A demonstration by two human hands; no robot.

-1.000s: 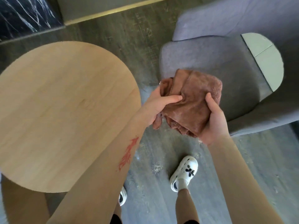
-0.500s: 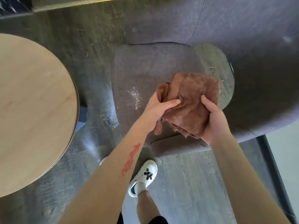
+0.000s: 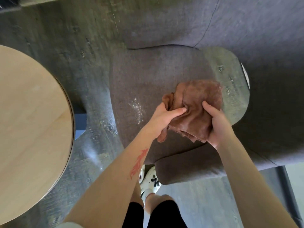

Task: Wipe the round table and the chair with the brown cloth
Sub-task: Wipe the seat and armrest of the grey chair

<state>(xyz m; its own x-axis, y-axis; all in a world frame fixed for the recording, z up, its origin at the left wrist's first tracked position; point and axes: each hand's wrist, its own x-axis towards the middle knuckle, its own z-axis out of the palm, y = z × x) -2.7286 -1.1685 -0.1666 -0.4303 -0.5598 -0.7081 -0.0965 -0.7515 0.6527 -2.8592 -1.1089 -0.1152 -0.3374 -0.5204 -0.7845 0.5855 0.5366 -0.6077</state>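
Closest in, below both hands, a pair of bare legs in black shorts (image 3: 158,214) stands over a white shoe (image 3: 150,179) with black marks, its toe tucked against the front edge of the chair. Two bare forearms reach up and away from there; the left one carries a red mark (image 3: 138,162) along its inner side. The left hand (image 3: 162,119) pinches the brown cloth (image 3: 195,109) — thumb laid flat across the top of the fabric, the other fingers curled underneath out of sight, with a loose corner of cloth hanging down below the palm. Just to the right of it, the right hand (image 3: 217,124) grips the same cloth from the other side, thumb up on the top face and fingers wrapped beneath the bunched lower edge. The cloth is crumpled and folded between the two hands, held over the seat of the chair (image 3: 148,76); whether its underside touches the seat I cannot tell. The chair is grey and upholstered, its seat spreading out behind and to the left of the hands, with a pale dusty smear (image 3: 136,106) just left of the left hand. Beyond the right hand a lighter, greenish patch lies on the seat's rounded far corner. Well off to the left of the left hand sits the round table (image 3: 31,129) — light wood, standing on a dark, streaked floor (image 3: 65,38).
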